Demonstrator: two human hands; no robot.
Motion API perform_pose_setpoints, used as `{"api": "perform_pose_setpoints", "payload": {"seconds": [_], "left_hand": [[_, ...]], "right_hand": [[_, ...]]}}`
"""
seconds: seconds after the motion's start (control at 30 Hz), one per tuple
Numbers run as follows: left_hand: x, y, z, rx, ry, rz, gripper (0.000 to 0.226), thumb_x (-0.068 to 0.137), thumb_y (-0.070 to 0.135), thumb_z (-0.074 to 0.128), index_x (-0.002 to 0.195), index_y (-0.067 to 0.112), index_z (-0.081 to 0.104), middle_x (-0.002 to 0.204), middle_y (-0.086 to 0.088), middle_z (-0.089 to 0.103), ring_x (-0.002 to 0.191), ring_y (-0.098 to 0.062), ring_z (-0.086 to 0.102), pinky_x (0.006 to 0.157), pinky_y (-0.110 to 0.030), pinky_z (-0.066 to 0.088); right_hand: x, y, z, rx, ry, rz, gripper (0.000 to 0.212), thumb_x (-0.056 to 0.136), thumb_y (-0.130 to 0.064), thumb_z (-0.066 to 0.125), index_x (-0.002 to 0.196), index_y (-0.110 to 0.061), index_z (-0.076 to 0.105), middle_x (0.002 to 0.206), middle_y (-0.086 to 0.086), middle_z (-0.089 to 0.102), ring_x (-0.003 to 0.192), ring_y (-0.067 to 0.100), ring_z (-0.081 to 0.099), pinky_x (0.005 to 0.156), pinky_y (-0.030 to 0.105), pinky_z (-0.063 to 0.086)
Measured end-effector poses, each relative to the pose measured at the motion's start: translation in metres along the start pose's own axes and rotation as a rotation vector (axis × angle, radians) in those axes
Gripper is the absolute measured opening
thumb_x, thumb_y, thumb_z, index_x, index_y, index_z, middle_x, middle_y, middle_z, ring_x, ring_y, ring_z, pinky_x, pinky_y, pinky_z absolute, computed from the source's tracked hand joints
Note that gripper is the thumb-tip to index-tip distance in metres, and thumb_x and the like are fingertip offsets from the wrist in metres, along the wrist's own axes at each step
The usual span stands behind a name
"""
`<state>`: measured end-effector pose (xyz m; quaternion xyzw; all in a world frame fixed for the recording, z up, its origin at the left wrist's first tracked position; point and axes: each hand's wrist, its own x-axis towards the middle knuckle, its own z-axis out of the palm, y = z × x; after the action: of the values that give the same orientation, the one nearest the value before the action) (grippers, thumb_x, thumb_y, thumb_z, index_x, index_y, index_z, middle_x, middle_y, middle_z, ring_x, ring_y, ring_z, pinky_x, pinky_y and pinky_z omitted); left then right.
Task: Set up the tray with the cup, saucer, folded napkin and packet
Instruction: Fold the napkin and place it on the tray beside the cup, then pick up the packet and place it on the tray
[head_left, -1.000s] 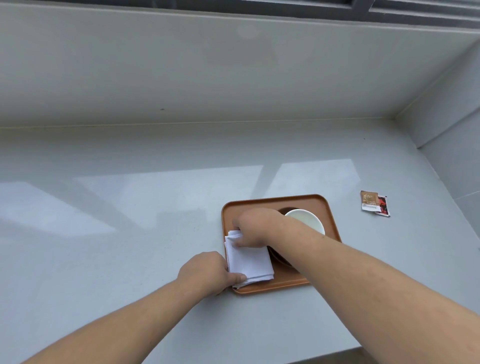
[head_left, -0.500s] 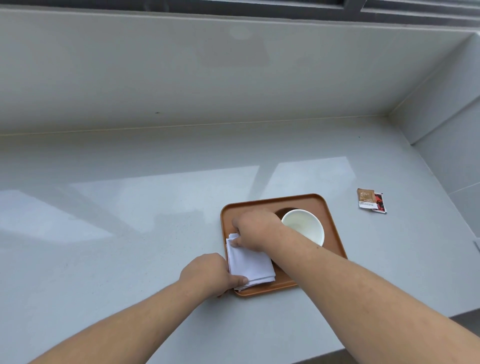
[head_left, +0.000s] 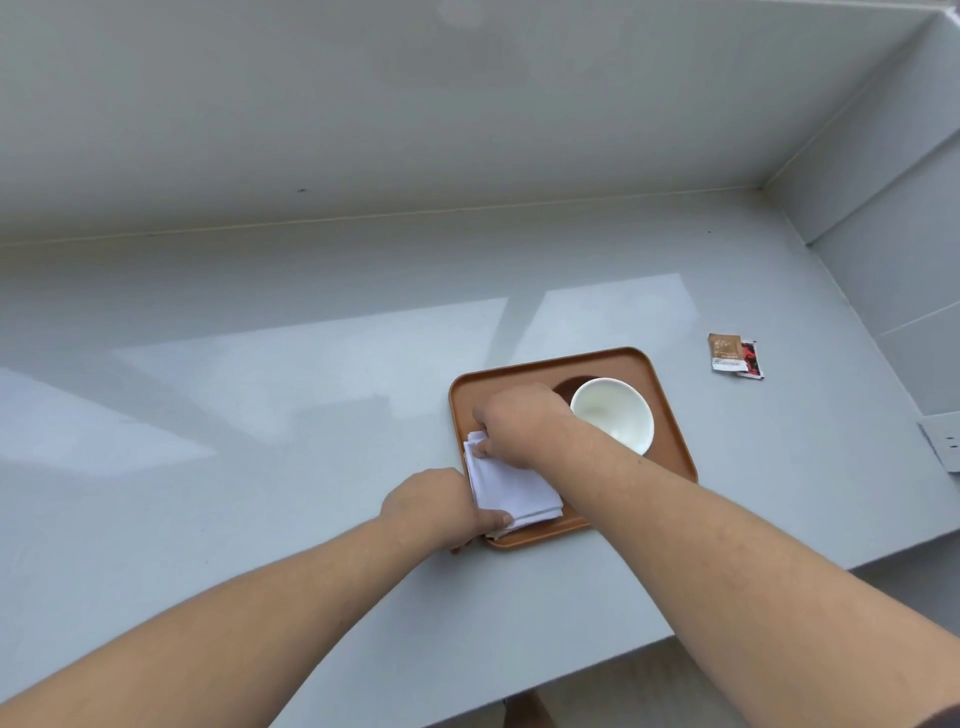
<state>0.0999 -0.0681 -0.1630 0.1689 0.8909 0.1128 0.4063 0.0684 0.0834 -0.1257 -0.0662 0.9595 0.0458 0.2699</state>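
Resting on a smooth, glossy pale-grey counter (head_left: 260, 415) is a rounded-corner rectangular tray (head_left: 670, 415) in a matte terracotta brown, its raised lip running all the way round. On the tray's right half stands a white cup (head_left: 613, 413), round and glazed, with a plain bowl-like interior; beneath it a dark brown saucer (head_left: 569, 387) shows only as a curved sliver at the cup's far left edge. On the tray's left half lies the folded napkin (head_left: 511, 488), a soft white square of several thin layers whose stacked edges fan slightly at the near corner. The right hand (head_left: 519, 423) reaches across from the right, knuckles up, its fingers curled down onto the napkin's far corner and pinching the layered edge there. The left hand (head_left: 431, 506) sits at the tray's near left corner with its thumb pressed onto the napkin's near edge and the remaining fingers tucked out of sight beside the tray's rim, so the napkin is pinned between both hands. Well apart from the tray, to its right on the bare counter, lies the packet (head_left: 735, 353), a small flat sachet, brown on its left part and red and black on its right, with a pale strip along the bottom; its print is too small to read. Behind the counter rises a plain grey wall (head_left: 467, 130) that turns a corner at the right.
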Motion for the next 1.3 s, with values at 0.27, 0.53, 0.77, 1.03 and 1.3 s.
{"api": "perform_pose_setpoints", "payload": {"seconds": [0.27, 0.53, 0.77, 1.03, 1.3], "left_hand": [[-0.021, -0.055, 0.002, -0.008, 0.203, 0.096, 0.047, 0.078, 0.066, 0.049, 0.06, 0.023, 0.053, 0.061, 0.006, 0.06, 0.06, -0.009, 0.056, 0.049, -0.03, 0.037], [-0.01, -0.064, -0.043, -0.033, 0.391, 0.255, 0.033, 0.084, 0.05, 0.06, 0.114, 0.035, 0.062, 0.115, 0.015, 0.067, 0.105, -0.012, 0.063, 0.08, -0.035, 0.055], [0.006, 0.006, -0.051, 0.017, 0.316, 0.271, 0.052, 0.083, 0.05, 0.06, 0.132, 0.036, 0.055, 0.139, 0.013, 0.058, 0.125, -0.013, 0.053, 0.093, -0.038, 0.052], [0.059, 0.167, -0.041, 0.128, 0.302, 0.365, 0.073, 0.084, 0.059, 0.066, 0.147, 0.032, 0.042, 0.154, 0.008, 0.046, 0.134, -0.018, 0.05, 0.102, -0.039, 0.048], [0.126, 0.302, -0.015, 0.221, 0.312, 0.393, 0.069, 0.079, 0.056, 0.075, 0.136, 0.025, 0.053, 0.131, -0.001, 0.05, 0.114, -0.024, 0.056, 0.083, -0.04, 0.053]], "right_hand": [[-0.024, -0.051, 0.039, 0.127, 0.162, 0.005, 0.023, 0.092, -0.045, 0.058, 0.095, -0.022, 0.061, 0.096, 0.002, 0.066, 0.095, 0.027, 0.058, 0.076, 0.039, 0.039], [-0.035, -0.037, 0.031, 0.405, 0.453, 0.213, 0.024, 0.094, -0.033, 0.056, 0.111, -0.018, 0.065, 0.104, 0.004, 0.066, 0.098, 0.029, 0.056, 0.081, 0.043, 0.05], [-0.062, 0.041, 0.053, 0.463, 0.417, 0.37, 0.044, 0.096, -0.033, 0.056, 0.138, -0.022, 0.052, 0.132, 0.003, 0.058, 0.117, 0.029, 0.052, 0.084, 0.041, 0.047], [-0.112, 0.193, 0.078, 0.539, 0.346, 0.438, 0.059, 0.094, -0.035, 0.063, 0.148, -0.024, 0.042, 0.145, 0.003, 0.05, 0.126, 0.03, 0.049, 0.094, 0.045, 0.05], [-0.133, 0.306, 0.104, 0.46, 0.318, 0.402, 0.058, 0.086, -0.041, 0.069, 0.138, -0.024, 0.052, 0.125, 0.006, 0.053, 0.113, 0.03, 0.051, 0.089, 0.044, 0.051]]}}
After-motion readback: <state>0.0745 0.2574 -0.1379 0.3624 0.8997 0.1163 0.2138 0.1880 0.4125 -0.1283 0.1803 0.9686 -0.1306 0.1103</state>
